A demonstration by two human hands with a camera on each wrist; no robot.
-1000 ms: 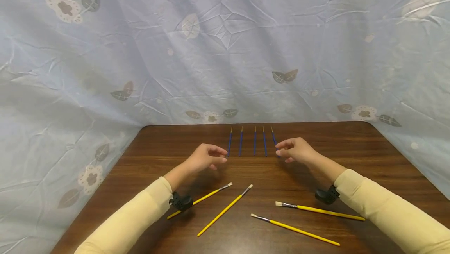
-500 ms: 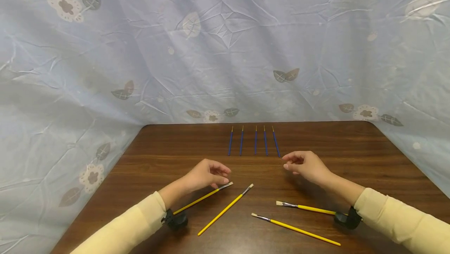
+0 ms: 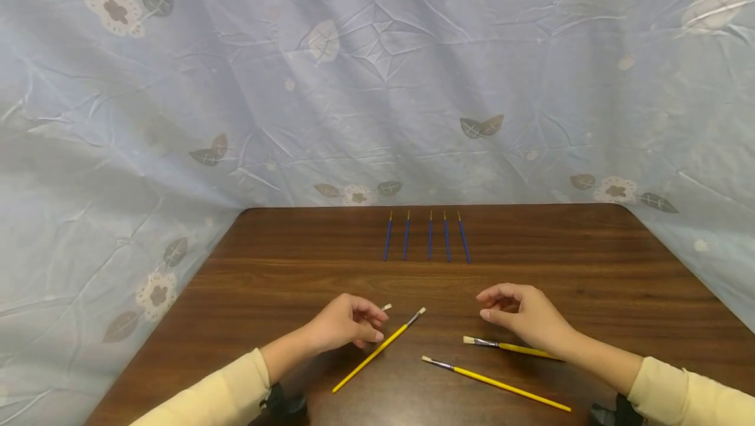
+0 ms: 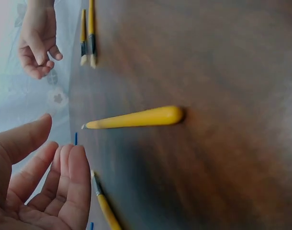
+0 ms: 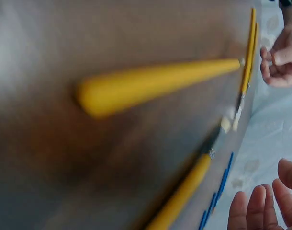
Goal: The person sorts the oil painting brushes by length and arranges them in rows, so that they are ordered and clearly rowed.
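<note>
My left hand (image 3: pixel 342 324) hovers over one yellow-handled flat paintbrush, hiding all but its pale bristle tip (image 3: pixel 386 307). Its fingers are loosely bent around nothing, as the hand (image 4: pixel 50 184) in the left wrist view shows. Just right of it slants a second yellow paintbrush (image 3: pixel 377 353). My right hand (image 3: pixel 531 314) is held above the table, also holding nothing, with thumb and fingers apart. Below it lies a third yellow paintbrush (image 3: pixel 525 349), its handle end hidden by the wrist. Nearer me is another yellow paintbrush (image 3: pixel 501 385), bristles pointing left.
Several thin blue paintbrushes (image 3: pixel 430 239) lie side by side near the far edge of the brown wooden table (image 3: pixel 295 242), tips pointing away. A pale floral curtain (image 3: pixel 377 118) hangs behind the table and along both sides.
Both hands have drawn back towards me from the ends of the row of blue paintbrushes, the right also moving outward. The blue and yellow paintbrushes lie as before.
</note>
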